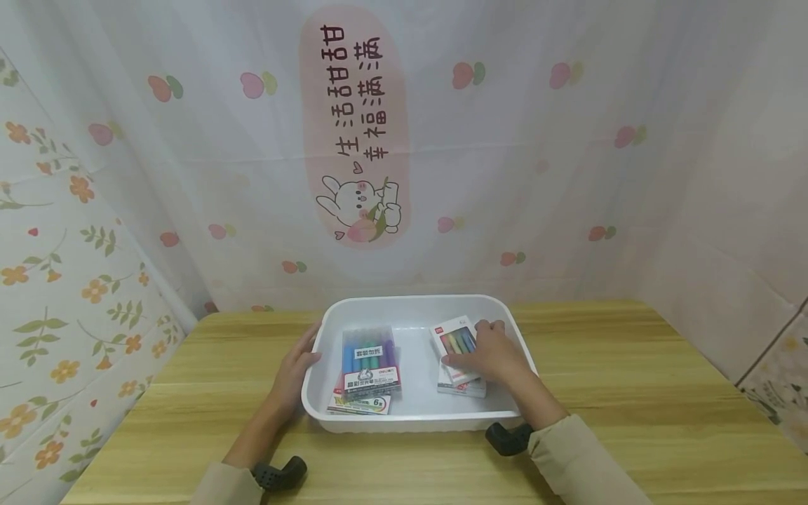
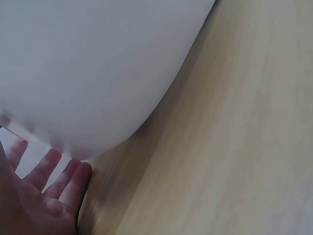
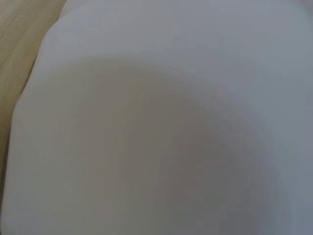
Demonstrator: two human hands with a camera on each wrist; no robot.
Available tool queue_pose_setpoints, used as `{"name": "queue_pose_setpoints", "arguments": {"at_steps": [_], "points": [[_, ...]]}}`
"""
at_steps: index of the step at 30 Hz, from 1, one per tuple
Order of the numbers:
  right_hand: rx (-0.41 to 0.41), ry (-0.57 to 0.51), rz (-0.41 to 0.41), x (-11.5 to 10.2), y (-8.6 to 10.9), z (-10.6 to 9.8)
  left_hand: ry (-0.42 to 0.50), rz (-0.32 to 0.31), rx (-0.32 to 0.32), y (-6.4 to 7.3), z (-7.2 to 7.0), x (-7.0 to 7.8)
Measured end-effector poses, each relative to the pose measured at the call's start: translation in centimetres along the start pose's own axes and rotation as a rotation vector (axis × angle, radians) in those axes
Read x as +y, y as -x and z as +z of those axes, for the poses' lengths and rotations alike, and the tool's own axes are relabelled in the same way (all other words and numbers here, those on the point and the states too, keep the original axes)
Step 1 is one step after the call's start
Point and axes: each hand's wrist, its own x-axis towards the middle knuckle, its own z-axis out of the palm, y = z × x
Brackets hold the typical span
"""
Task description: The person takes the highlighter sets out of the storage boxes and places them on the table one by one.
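A white plastic bin (image 1: 413, 423) stands on the wooden table. My left hand (image 1: 292, 372) rests against its left side; in the left wrist view the extended fingers (image 2: 73, 186) touch the outer wall. Inside the bin at the right, my right hand (image 1: 499, 354) grips a small white box of crayons (image 1: 453, 337) with a window showing coloured sticks. That box is tilted and overlaps another white box (image 1: 463, 388) beneath it. The right wrist view shows only the bin's white wall (image 3: 195, 29) close up, with the hand hidden.
At the bin's left lies a clear pack of coloured pens (image 1: 371, 358), on top of a flat colourful pack (image 1: 360, 405). The wooden table (image 1: 631, 393) extends on both sides. A printed curtain (image 1: 505, 175) hangs behind, and a flowered cloth (image 1: 69, 280) hangs at the left.
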Motion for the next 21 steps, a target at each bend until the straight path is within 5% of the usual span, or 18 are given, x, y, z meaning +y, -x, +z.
{"name": "queue_pose_setpoints", "arguments": {"at_steps": [11,21], "points": [[-0.010,-0.182,-0.012,0.17,-0.53,-0.02,-0.012,-0.001,0.011,-0.09,-0.05,-0.15],[0.006,-0.211,-0.106,0.62,-0.88,0.14,-0.013,0.006,0.009,-0.03,0.03,-0.06]]}}
